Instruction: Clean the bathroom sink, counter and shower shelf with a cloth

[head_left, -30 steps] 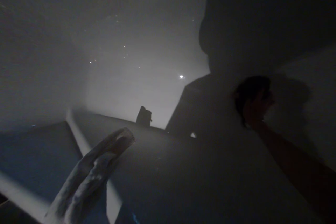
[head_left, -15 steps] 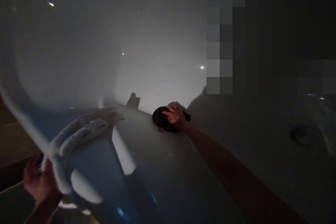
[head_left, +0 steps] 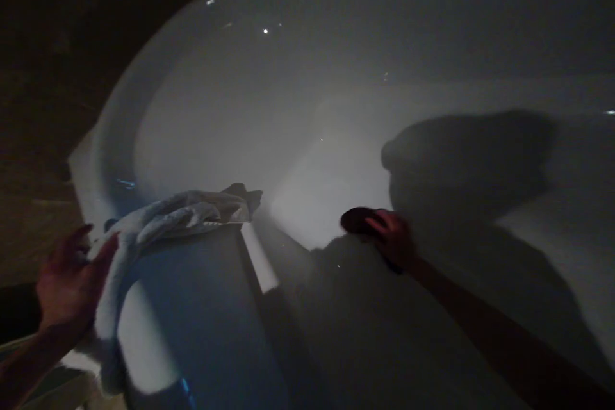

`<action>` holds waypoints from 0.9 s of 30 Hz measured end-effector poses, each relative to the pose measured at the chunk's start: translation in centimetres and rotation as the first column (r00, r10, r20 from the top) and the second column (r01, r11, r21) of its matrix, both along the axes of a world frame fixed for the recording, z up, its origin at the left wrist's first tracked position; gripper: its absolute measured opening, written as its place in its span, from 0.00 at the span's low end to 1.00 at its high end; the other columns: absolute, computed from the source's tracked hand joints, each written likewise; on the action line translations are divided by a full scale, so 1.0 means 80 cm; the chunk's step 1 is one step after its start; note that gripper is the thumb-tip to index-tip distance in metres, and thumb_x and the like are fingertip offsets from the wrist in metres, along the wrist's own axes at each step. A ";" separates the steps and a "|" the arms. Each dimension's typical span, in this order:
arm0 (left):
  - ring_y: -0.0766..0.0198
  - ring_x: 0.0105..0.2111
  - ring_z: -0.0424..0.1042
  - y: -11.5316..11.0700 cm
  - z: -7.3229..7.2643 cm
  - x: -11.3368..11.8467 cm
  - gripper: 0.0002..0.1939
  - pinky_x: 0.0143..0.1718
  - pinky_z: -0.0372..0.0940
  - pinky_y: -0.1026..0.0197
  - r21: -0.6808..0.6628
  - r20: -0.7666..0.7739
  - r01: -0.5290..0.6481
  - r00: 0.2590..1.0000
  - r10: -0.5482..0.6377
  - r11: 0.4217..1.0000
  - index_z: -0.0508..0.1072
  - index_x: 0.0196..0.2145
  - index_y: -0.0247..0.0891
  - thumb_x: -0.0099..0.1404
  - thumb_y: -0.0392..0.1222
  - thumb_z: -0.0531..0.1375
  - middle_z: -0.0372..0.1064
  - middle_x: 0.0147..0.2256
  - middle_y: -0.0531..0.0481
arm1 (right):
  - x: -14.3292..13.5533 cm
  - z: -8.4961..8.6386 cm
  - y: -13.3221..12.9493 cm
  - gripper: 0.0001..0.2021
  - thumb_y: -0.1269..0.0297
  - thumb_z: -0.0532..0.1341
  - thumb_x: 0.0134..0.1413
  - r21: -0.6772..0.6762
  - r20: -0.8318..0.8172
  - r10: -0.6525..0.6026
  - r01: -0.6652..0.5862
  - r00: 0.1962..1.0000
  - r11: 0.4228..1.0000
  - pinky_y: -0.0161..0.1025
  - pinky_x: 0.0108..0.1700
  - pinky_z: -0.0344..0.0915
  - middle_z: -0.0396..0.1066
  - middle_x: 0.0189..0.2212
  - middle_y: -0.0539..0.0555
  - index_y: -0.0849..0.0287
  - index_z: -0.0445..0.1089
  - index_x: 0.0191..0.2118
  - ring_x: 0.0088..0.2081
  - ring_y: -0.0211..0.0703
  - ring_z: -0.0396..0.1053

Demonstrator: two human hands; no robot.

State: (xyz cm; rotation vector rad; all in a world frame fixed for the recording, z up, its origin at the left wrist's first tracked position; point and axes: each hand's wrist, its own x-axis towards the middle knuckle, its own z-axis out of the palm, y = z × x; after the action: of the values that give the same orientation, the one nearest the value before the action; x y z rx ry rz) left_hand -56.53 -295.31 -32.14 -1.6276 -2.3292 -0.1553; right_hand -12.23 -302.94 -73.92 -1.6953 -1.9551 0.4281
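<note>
My right hand (head_left: pixel 396 240) is closed on a dark oval pad (head_left: pixel 354 220), holding it low against the inside of a white bathtub (head_left: pixel 230 109). The dim light hides what kind of pad it is. At the near left, my left hand (head_left: pixel 72 282) lies over the tub's edge with thumb and fingers apart. A crumpled white towel (head_left: pixel 173 214) is draped over the rim beside its thumb, one end hanging inside the tub and the other outside.
The tub wall curves round at the far left, with dark brownish floor (head_left: pixel 33 224) beyond it. A broad shadow (head_left: pixel 466 160) covers part of the inside on the right. Bright light patches fall on the near rim.
The view has shifted, showing more of the tub's far left curve. My right hand, still on the dark pad, appears further right and slightly lower. My left hand stays at the rim.
</note>
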 end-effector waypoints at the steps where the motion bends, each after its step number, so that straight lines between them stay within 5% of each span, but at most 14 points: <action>1: 0.50 0.44 0.66 -0.004 0.000 0.004 0.41 0.53 0.64 0.44 0.003 0.013 0.007 1.000 -0.007 1.000 0.69 0.61 0.35 0.58 0.65 0.52 0.66 0.40 0.44 | 0.038 -0.010 0.006 0.26 0.56 0.54 0.65 0.030 0.057 -0.282 0.280 0.958 0.959 0.61 0.64 0.54 0.58 0.63 0.67 0.58 0.65 0.65 0.63 0.62 0.56; 3: 0.51 0.44 0.66 -0.011 -0.001 0.012 0.40 0.54 0.63 0.46 0.016 0.050 0.017 0.999 -0.017 1.000 0.70 0.61 0.37 0.58 0.63 0.52 0.65 0.41 0.44 | 0.084 -0.015 0.054 0.33 0.50 0.53 0.65 0.080 0.102 -0.593 0.588 0.799 0.805 0.66 0.65 0.49 0.50 0.66 0.75 0.67 0.58 0.68 0.66 0.70 0.49; 5: 0.53 0.41 0.65 -0.014 -0.001 0.016 0.40 0.52 0.63 0.48 0.047 0.094 0.023 0.995 -0.027 0.999 0.71 0.61 0.35 0.57 0.63 0.53 0.64 0.42 0.44 | 0.068 -0.003 0.139 0.35 0.50 0.54 0.64 0.067 0.107 -0.583 0.580 0.805 0.812 0.66 0.65 0.48 0.47 0.67 0.76 0.66 0.55 0.70 0.66 0.71 0.48; 8: 0.56 0.36 0.64 -0.013 -0.001 0.010 0.42 0.45 0.62 0.52 0.055 0.120 0.076 0.989 -0.083 0.996 0.71 0.60 0.30 0.59 0.66 0.53 0.62 0.41 0.44 | -0.065 0.033 0.265 0.34 0.54 0.56 0.63 0.031 0.016 -0.350 0.349 0.937 0.937 0.67 0.64 0.50 0.50 0.67 0.72 0.61 0.53 0.71 0.65 0.69 0.51; 11: 0.59 0.33 0.62 -0.014 -0.005 -0.005 0.43 0.41 0.61 0.53 0.045 0.137 0.136 0.981 -0.141 0.990 0.72 0.59 0.30 0.62 0.69 0.52 0.61 0.40 0.45 | -0.232 0.067 0.299 0.34 0.56 0.56 0.63 0.015 -0.179 -0.264 0.271 0.948 0.962 0.66 0.66 0.48 0.47 0.68 0.73 0.66 0.52 0.70 0.67 0.67 0.47; 13: 0.60 0.34 0.63 -0.017 -0.007 -0.012 0.41 0.41 0.61 0.55 0.050 0.136 0.148 0.979 -0.154 0.988 0.72 0.59 0.33 0.64 0.70 0.52 0.61 0.41 0.45 | -0.308 0.079 0.267 0.33 0.56 0.55 0.63 0.007 -0.294 -0.132 0.140 0.947 0.990 0.63 0.69 0.47 0.45 0.70 0.70 0.67 0.56 0.69 0.69 0.64 0.44; 15: 0.60 0.37 0.64 -0.019 -0.005 -0.014 0.38 0.44 0.62 0.56 0.051 0.138 0.159 0.977 -0.165 0.986 0.72 0.60 0.35 0.66 0.68 0.53 0.61 0.41 0.45 | -0.337 0.084 0.215 0.31 0.57 0.55 0.61 -0.041 -0.385 0.057 -0.079 0.921 0.996 0.58 0.70 0.47 0.48 0.70 0.67 0.66 0.60 0.67 0.70 0.59 0.46; 17: 0.59 0.43 0.65 -0.021 -0.001 -0.011 0.34 0.50 0.62 0.56 0.023 0.150 0.160 0.975 -0.161 0.987 0.71 0.60 0.35 0.68 0.63 0.55 0.61 0.43 0.44 | -0.326 0.091 0.163 0.31 0.60 0.56 0.57 -0.149 -0.483 0.152 -0.252 0.862 0.956 0.53 0.71 0.48 0.53 0.68 0.66 0.67 0.62 0.65 0.68 0.55 0.51; 20: 0.57 0.53 0.64 -0.025 0.003 -0.003 0.32 0.57 0.57 0.53 -0.058 0.186 0.118 0.977 -0.106 0.991 0.67 0.63 0.32 0.71 0.58 0.56 0.59 0.51 0.43 | -0.282 0.120 0.094 0.34 0.60 0.57 0.54 -0.328 -0.641 0.077 -0.363 0.764 0.872 0.49 0.69 0.53 0.60 0.65 0.65 0.68 0.61 0.66 0.65 0.53 0.58; 23: 0.54 0.59 0.62 -0.026 0.004 0.001 0.39 0.58 0.54 0.53 -0.101 0.221 0.099 0.972 -0.075 0.990 0.63 0.63 0.24 0.71 0.63 0.52 0.57 0.55 0.43 | -0.260 0.182 0.030 0.33 0.58 0.60 0.54 -0.371 -0.695 0.069 -0.439 0.716 0.818 0.48 0.65 0.59 0.66 0.61 0.61 0.65 0.62 0.66 0.60 0.52 0.64; 27: 0.52 0.60 0.62 0.001 0.004 -0.021 0.50 0.56 0.53 0.54 -0.058 0.181 0.106 0.979 -0.094 0.993 0.60 0.60 0.14 0.66 0.72 0.46 0.58 0.58 0.42 | -0.275 0.295 -0.046 0.30 0.58 0.61 0.59 -0.369 -0.439 0.206 -0.384 0.875 0.846 0.55 0.64 0.57 0.61 0.64 0.60 0.57 0.63 0.66 0.62 0.55 0.59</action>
State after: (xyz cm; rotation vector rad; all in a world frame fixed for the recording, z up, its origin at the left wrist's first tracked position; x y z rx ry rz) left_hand -58.22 -295.23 -31.83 -1.8342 -2.4069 -0.2563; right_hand -34.20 -306.65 -50.32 -1.3943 -1.9131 1.3186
